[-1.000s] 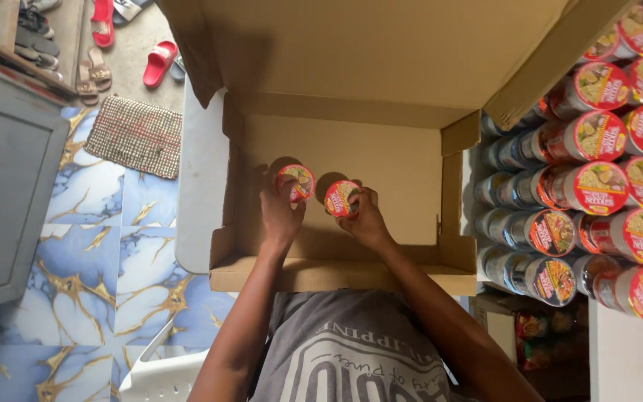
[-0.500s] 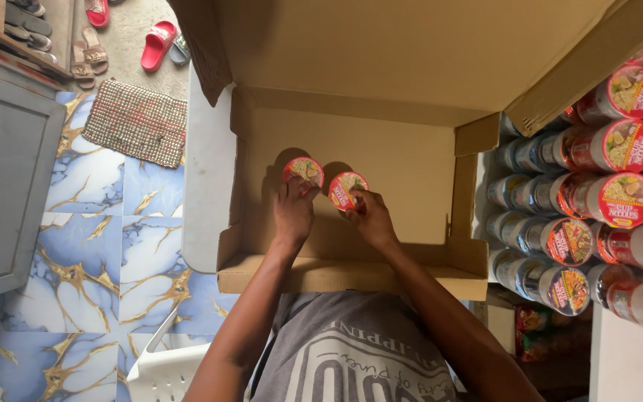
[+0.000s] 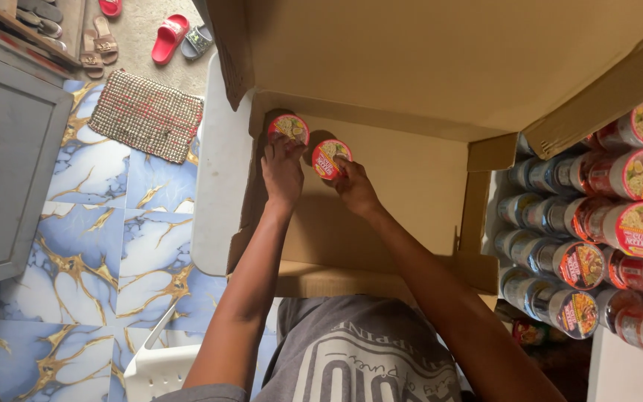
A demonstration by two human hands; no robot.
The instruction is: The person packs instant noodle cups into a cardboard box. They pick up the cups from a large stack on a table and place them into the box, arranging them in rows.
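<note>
Reaching forward, both hands (image 3: 283, 170) (image 3: 356, 190) grip 2 noodle cups (image 3: 289, 127) (image 3: 330, 158).

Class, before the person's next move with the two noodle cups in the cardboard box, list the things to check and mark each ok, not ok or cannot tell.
1. Left hand grips the corner noodle cup: ok.
2. Right hand grips the second noodle cup: ok.
3. Both cups inside the cardboard box, at its far left corner: ok.
4. Cups seated flat on the box floor: cannot tell.
5. Box flaps open: ok.
6. More stacked cups alongside on the right: ok.
</note>
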